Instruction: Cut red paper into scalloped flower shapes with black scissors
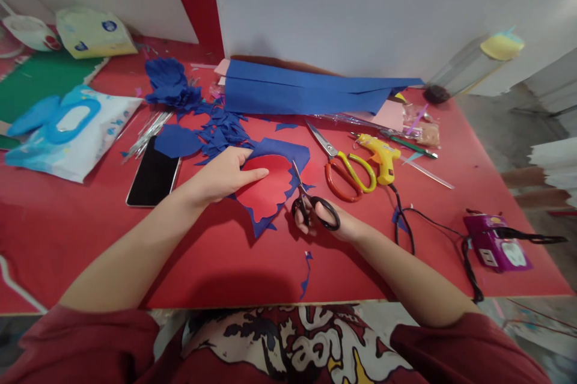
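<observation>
A red scalloped paper (261, 192) is laid over blue paper (286, 151) above the table (202, 264), both pinched in the left hand (228, 175); black-handled scissors (305, 193) are gripped by the right hand (331, 222), apart from it, beside the blue edge. Cutting is judged to be partway along: jagged trimming is seen at the lower right, a thin blue offcut (305, 286) has been dropped, and a broad blue margin is left uncut above. "Nice" can seemingly be read on the shirt (315, 345); lettering on the wipes pack (108, 122) cannot be made out.
</observation>
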The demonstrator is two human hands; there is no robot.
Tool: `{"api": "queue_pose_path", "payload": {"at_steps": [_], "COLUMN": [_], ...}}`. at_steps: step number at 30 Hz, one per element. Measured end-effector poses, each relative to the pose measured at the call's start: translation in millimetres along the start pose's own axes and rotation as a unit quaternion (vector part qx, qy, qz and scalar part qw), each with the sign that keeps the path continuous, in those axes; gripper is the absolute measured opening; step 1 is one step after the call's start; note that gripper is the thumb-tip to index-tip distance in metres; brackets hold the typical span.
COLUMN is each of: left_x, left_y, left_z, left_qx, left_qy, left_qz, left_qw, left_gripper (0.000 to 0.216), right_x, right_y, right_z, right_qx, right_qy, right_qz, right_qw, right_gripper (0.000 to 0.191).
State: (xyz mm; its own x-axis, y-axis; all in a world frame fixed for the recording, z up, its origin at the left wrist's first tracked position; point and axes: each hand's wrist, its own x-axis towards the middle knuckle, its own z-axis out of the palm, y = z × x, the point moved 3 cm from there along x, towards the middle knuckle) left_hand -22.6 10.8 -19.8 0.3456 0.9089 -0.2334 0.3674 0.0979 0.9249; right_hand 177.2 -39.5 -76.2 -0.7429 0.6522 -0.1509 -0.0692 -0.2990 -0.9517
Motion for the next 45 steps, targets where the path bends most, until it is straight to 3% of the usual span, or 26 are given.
{"api": "queue_pose_path", "payload": {"at_steps": [10, 24, 34, 45], "left_x": [2, 3, 2, 2], "left_y": [-2, -4, -4, -1], "left_z": [-1, 4, 5, 6], "left_qx": [0.009, -0.064, -0.044, -0.042], "left_qy": [0.009, 0.014, -0.016, -0.022], "left_qz": [0.003, 0.009, 0.012, 0.016], "left_qw": [1.000, 0.998, 0.999, 0.999], "left_gripper": [0.030, 0.032, 0.030, 0.033], "right_x": [0, 0, 0, 0], "right_y": [-2, -1, 12, 15], "right_z": [1, 4, 4, 3], "right_qx": [-0.014, 0.001, 0.091, 0.087], "right_qy": [0.016, 0.058, 0.001, -0.010], "right_qz": [-0.013, -0.002, -0.005, -0.014], "right_qw": [1.000, 0.998, 0.996, 0.996], "right_gripper": [0.055, 0.055, 0.063, 0.062]}}
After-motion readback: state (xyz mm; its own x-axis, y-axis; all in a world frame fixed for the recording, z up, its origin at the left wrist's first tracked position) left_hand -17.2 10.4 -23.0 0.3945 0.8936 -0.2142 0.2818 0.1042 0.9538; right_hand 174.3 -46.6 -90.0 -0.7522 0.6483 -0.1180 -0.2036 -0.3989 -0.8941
